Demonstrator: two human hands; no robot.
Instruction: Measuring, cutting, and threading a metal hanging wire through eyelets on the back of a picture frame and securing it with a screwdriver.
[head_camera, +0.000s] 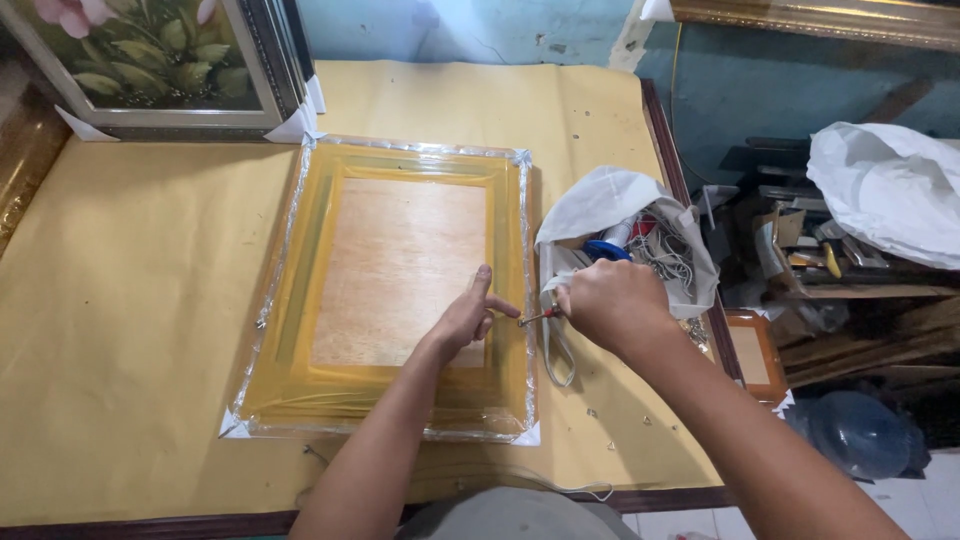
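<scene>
A picture frame (300, 300) lies face down on the yellow paper-covered table (130, 330), wrapped in clear plastic, its brown backing board (390, 260) showing. My left hand (465, 318) rests on the frame's right side, fingers pinching at a small metal piece near the right rail. My right hand (608, 303) grips a small screwdriver (538, 317) with a red handle, its tip pointing left at that spot on the frame's right edge.
A white bag (610, 205) with cords and a blue item lies just right of the frame. A framed flower picture (150, 60) leans at the back left. Cluttered shelves and a white plastic sack (885, 190) sit to the right, beyond the table edge.
</scene>
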